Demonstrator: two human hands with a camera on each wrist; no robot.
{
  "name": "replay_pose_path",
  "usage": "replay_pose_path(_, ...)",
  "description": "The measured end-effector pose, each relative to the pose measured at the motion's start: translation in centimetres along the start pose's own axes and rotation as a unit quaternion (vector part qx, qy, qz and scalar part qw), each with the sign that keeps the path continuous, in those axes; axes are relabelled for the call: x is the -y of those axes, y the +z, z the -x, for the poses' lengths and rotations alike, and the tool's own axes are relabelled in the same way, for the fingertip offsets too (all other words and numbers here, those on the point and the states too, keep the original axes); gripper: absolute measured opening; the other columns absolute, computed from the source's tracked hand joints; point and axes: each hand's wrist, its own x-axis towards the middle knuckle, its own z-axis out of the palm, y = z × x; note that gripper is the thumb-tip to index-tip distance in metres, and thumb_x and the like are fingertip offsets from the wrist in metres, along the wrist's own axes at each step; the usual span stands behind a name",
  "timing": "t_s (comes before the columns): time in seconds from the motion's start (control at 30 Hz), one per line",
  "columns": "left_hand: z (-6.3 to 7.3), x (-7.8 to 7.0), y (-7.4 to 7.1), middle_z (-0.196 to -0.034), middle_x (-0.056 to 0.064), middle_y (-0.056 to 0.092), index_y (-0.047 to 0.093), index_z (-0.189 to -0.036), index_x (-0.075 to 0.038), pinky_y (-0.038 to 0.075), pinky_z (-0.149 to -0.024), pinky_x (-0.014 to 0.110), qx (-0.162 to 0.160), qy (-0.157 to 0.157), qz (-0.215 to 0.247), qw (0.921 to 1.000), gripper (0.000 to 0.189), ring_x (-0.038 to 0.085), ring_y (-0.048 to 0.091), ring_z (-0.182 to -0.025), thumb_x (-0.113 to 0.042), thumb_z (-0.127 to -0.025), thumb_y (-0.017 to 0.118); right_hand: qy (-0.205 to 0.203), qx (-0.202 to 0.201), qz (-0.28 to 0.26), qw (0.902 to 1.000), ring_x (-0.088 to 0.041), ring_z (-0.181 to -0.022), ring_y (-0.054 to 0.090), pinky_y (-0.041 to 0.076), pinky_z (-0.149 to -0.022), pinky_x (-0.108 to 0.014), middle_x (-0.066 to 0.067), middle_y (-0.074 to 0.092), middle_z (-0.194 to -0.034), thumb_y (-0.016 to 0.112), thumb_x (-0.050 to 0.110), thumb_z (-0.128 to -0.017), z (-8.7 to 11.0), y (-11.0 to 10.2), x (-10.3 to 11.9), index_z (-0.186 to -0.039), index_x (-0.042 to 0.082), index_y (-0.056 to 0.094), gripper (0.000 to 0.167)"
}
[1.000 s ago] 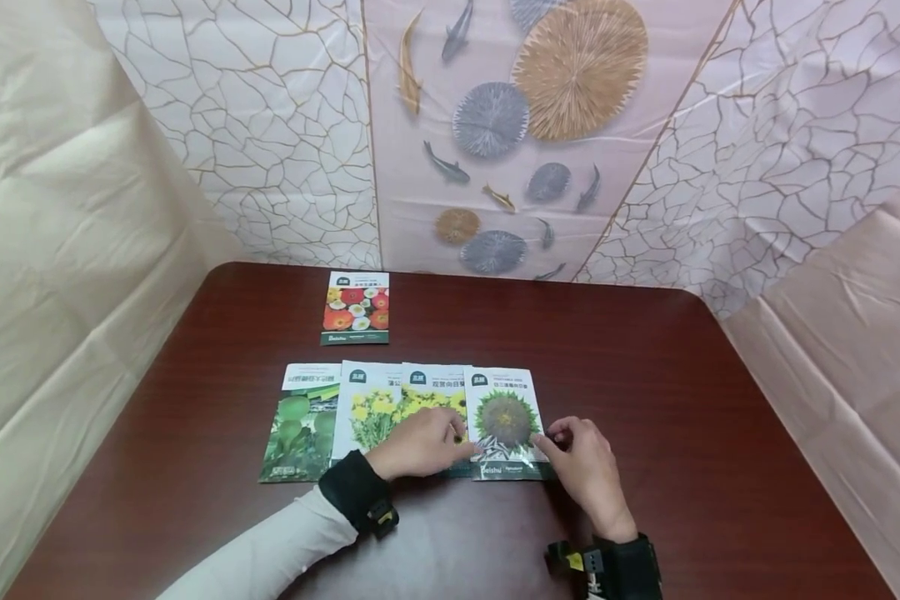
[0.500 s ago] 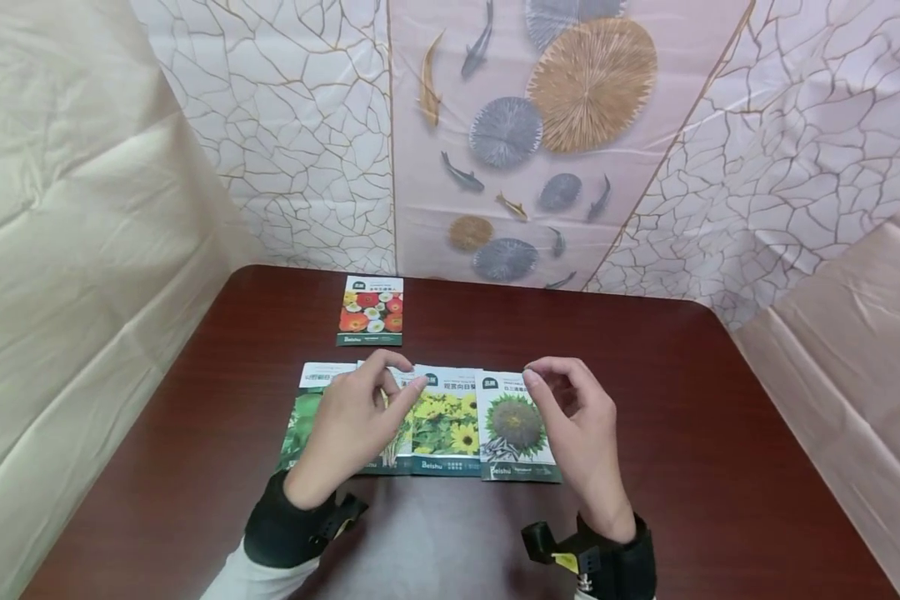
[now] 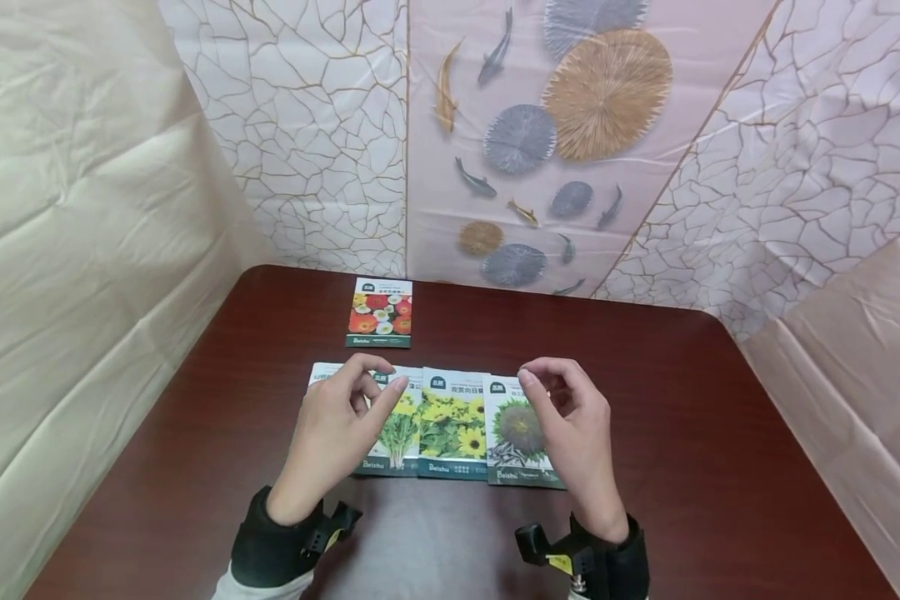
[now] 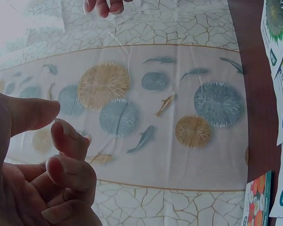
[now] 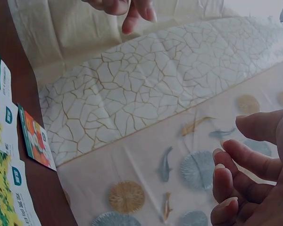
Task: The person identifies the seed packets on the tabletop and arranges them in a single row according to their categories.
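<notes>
Several seed packets lie side by side in a row on the table. From the right they are a packet with one large seed head (image 3: 520, 429), a packet with yellow sunflowers (image 3: 452, 425), and a packet with yellow-flowered greens (image 3: 399, 437). My left hand (image 3: 339, 425) hovers over the row's left end, fingers loosely bent and holding nothing. It hides most of the leftmost packet (image 3: 321, 372). Above the seed-head packet's right side is my right hand (image 3: 579, 425), its thumb and fingers relaxed with nothing between them. Both wrist views show the bent fingers with gaps beside the thumb.
Behind the row, a packet with red, orange and white flowers (image 3: 380, 313) lies alone near the far edge of the dark red-brown table (image 3: 645, 367). Patterned cloth (image 3: 487, 233) hangs beyond the table, and plain cream cloth (image 3: 105, 275) drapes down its left side.
Both hands have lifted off the seed-head packet. The left hand has moved left over the row, uncovering the sunflower packet. The head view has shifted slightly.
</notes>
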Motion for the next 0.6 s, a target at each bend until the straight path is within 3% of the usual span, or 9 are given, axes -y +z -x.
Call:
replay_pose_path(0.23, -0.3, 1.3, -0.8, -0.061, -0.005, 0.054, 0.063, -0.107, -0.015, 0.039, -0.053, 0.024, -0.012, -0.007, 0.009, 0.9999, 0.025, 0.011, 0.048, -0.055, -0.028, -0.088, 0.072, -0.006, 0.025, 0.009, 0.9996, -0.011, -0.087, 0.055, 0.042, -0.073, -0.023, 0.002, 0.064, -0.099, 0.065, 0.021, -0.094, -0.6, 1.6, -0.6, -0.106, 0.015, 0.067, 0.014)
replay_pose_path(0.3, -0.8, 2.0, -1.1, -0.061, -0.004, 0.055, 0.063, -0.107, -0.015, 0.039, -0.053, 0.025, -0.012, -0.008, 0.008, 0.9999, 0.025, 0.011, 0.048, -0.055, -0.030, -0.089, 0.070, -0.024, 0.038, 0.015, 0.9988, -0.009, -0.089, 0.054, 0.040, -0.075, -0.023, 0.003, 0.064, -0.102, 0.064, 0.024, -0.094, -1.4, 2.4, -2.1, -0.110, 0.016, 0.065, 0.018)
replay_pose_path(0.43, -3.4, 4.1, -1.5, -0.062, -0.001, 0.057, 0.063, -0.105, -0.013, 0.040, -0.055, 0.028, 0.010, -0.013, -0.001, 0.9999, 0.026, 0.013, 0.050, -0.057, -0.035, -0.091, 0.067, -0.038, 0.085, 0.010, 0.9956, -0.010, -0.087, 0.052, 0.038, -0.076, -0.026, 0.002, 0.063, -0.105, 0.065, 0.031, -0.093, -4.1, 5.1, -6.0, -0.115, 0.019, 0.064, 0.025)
replay_pose_path(0.53, -6.2, 6.5, -1.3, -0.065, 0.002, 0.058, 0.063, -0.105, -0.011, 0.040, -0.055, 0.030, 0.045, -0.035, -0.012, 0.9983, 0.029, 0.017, 0.052, -0.059, -0.037, -0.092, 0.065, 0.013, 0.148, 0.024, 0.9886, -0.015, -0.088, 0.051, 0.039, -0.077, -0.033, 0.000, 0.062, -0.104, 0.063, 0.042, -0.092, -6.2, 7.6, -6.8, -0.115, 0.021, 0.063, 0.031)
replay_pose_path(0.6, -8.1, 8.4, -0.9, -0.069, 0.006, 0.058, 0.061, -0.106, -0.010, 0.041, -0.057, 0.031, 0.073, -0.065, -0.027, 0.9948, 0.033, 0.020, 0.053, -0.062, -0.040, -0.093, 0.063, 0.065, 0.195, 0.055, 0.9772, -0.018, -0.090, 0.051, 0.041, -0.080, -0.037, -0.001, 0.061, -0.104, 0.061, 0.047, -0.092, -7.7, 9.6, -6.7, -0.116, 0.020, 0.061, 0.037)
